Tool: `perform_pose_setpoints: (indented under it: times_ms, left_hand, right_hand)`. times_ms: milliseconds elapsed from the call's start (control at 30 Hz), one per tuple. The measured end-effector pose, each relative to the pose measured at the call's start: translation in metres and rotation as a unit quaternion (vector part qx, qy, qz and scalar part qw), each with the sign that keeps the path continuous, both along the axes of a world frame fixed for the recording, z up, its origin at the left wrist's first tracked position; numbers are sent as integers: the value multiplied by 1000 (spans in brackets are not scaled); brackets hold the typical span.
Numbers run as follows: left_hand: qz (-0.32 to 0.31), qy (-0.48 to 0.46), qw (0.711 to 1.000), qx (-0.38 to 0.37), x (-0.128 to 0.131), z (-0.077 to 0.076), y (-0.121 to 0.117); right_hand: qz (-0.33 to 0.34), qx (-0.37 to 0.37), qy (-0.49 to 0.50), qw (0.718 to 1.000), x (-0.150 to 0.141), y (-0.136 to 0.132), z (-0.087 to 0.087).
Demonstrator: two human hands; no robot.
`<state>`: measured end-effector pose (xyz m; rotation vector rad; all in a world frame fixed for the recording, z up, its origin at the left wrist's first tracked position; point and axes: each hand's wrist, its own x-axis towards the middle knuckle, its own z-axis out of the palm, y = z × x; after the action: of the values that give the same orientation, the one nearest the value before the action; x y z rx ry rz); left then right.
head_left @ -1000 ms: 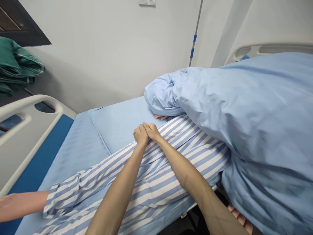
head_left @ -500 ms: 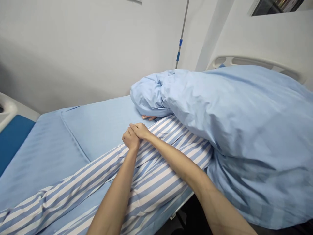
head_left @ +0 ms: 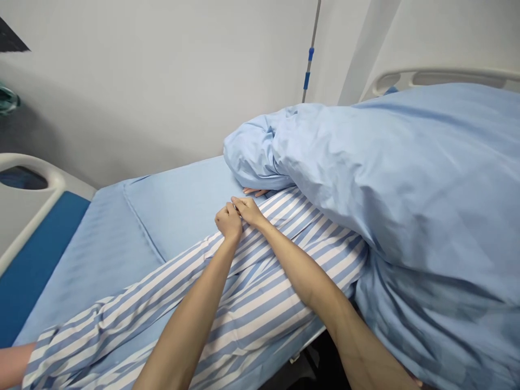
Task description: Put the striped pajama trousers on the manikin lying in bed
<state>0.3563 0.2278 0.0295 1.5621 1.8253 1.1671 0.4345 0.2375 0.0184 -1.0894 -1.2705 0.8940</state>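
Note:
My left hand (head_left: 228, 219) is closed over the far thigh of a figure lying on the bed, in blue-and-white striped trousers (head_left: 260, 303). Right beside it, my right hand (head_left: 248, 211) is also closed on that trouser leg, its thumb side touching or almost touching the left hand. The fingertips of both hands go out of sight over the far side of the leg. Just beyond them, the fingers of the lying figure's hand (head_left: 255, 192) stick out from under a folded light-blue quilt (head_left: 325, 146). A bare ankle (head_left: 16, 364) shows at the lower left.
Light-blue bedding (head_left: 179, 189) covers the mattress. A pale footboard (head_left: 52, 168) with a blue panel stands at the left, a pale headboard (head_left: 442, 76) at the far right. Behind the bed rises a thin metal pole (head_left: 312, 35) with blue clamps. The quilt hangs over the near edge.
The view has swung left, so more of the footboard and the ankle show. My right hand lay over the left; now the two sit side by side, still on the far thigh.

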Motion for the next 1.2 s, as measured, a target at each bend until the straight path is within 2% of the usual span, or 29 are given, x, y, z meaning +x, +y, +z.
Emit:
perform_pose_setpoints:
  times_ms: [133,333,433,533,633,900,1000,1067,1200]
  left_hand:
    - [4,-23,1000,2,10,-2,6]
    - [-7,-3,1000,-26,7,-8,8]
    - [-12,8,999,-37,6,-5,6]
    - [-13,28,999,-39,8,-3,5]
    - [-9,44,998,-46,10,-4,4]
    - [-38,32,998,-40,12,-2,10]
    - [-69,-25,997,-34,24,2,18]
    - [-67,-67,995,-35,35,4,21]
    - [-52,-64,996,-23,48,1,18]
  right_hand:
    - [-28,-13,35,999,1,0,1]
    - [-41,-31,-26,998,-2,-2,4]
    - [-40,-55,-104,992,3,0,12]
    - [-29,-40,-223,974,14,0,20]
    - [-36,-21,-260,965,22,-3,20]
    - [-47,-20,-144,988,26,0,6]
    - [-57,-34,-68,995,30,4,7]
    - [-72,-40,-16,996,34,6,7]
    - [-99,-31,35,994,37,9,4]
